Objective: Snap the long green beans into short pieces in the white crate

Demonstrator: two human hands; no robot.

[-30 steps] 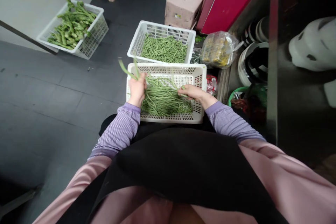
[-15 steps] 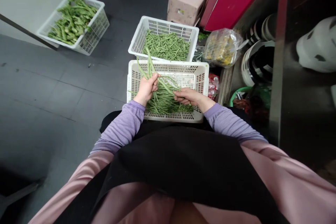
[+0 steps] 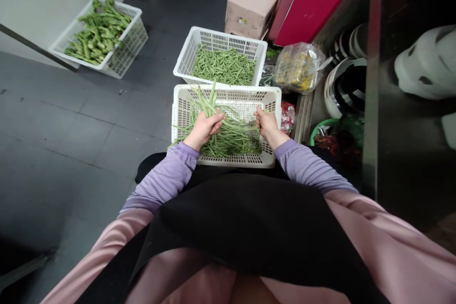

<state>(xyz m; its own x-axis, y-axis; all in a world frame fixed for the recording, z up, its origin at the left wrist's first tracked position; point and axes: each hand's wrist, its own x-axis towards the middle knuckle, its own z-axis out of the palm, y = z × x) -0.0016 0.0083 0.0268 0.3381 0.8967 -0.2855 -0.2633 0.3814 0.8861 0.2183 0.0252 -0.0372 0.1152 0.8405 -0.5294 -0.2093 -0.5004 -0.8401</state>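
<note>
A bunch of long green beans (image 3: 205,100) is gripped in my left hand (image 3: 208,127), their ends sticking up past the fingers. My right hand (image 3: 266,125) is closed in a pinch above the right side of the near white basket (image 3: 181,104); whatever sits between its fingertips is too small to make out. Beneath both hands, a heap of long beans (image 3: 231,140) fills the front part of that basket. Directly behind stands a second white basket (image 3: 185,59) holding short pieces of green bean (image 3: 224,66).
At the far left a white basket (image 3: 131,45) holds thick green stalks (image 3: 96,33). A pink stool (image 3: 251,4) stands behind the bean baskets. To the right are a clear plastic bag (image 3: 299,67), stacked buckets (image 3: 337,88), a green basin (image 3: 317,128) and a metal post (image 3: 372,95).
My right hand has moved right and slightly up, away from my left hand and the bunch. My left hand has shifted slightly right, still holding the beans. The view has tilted a little.
</note>
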